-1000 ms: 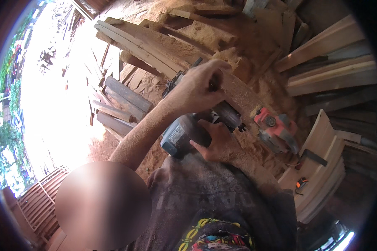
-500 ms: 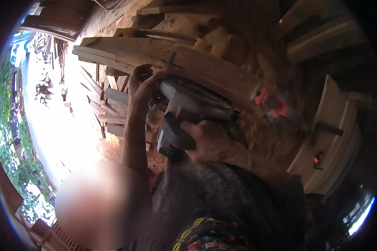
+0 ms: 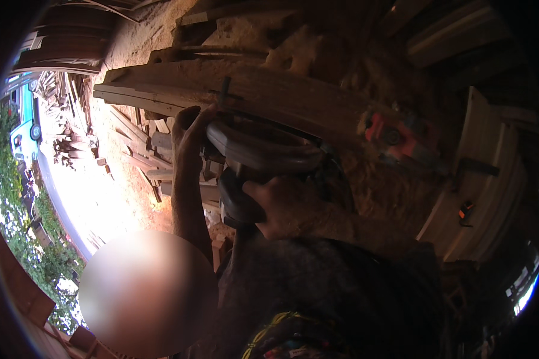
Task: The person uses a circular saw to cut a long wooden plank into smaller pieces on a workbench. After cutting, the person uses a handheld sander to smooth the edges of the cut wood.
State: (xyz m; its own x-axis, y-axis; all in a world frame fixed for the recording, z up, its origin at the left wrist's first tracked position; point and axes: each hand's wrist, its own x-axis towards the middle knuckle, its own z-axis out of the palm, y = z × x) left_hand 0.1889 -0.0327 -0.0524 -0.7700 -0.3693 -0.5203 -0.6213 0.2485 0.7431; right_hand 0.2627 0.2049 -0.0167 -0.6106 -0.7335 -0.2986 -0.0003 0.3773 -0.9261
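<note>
A grey-and-black circular saw lies over a long, thick plank whose split end points left. My right hand is wrapped round the saw's rear handle. At the saw's front edge, close to a short dark rod, my left hand pinches the saw's front part; its fingertips are partly hidden in shade. The blade cannot be seen from here.
A red-and-black power tool rests to the right amid sawdust. Beyond it, pale boards carry a dark square-shaped tool and an orange-and-black tape measure. Wood offcuts lie at the left.
The saw and both hands appear slightly further left in the picture, while the view has shifted a little. The grips look the same, and the picture is darker.
</note>
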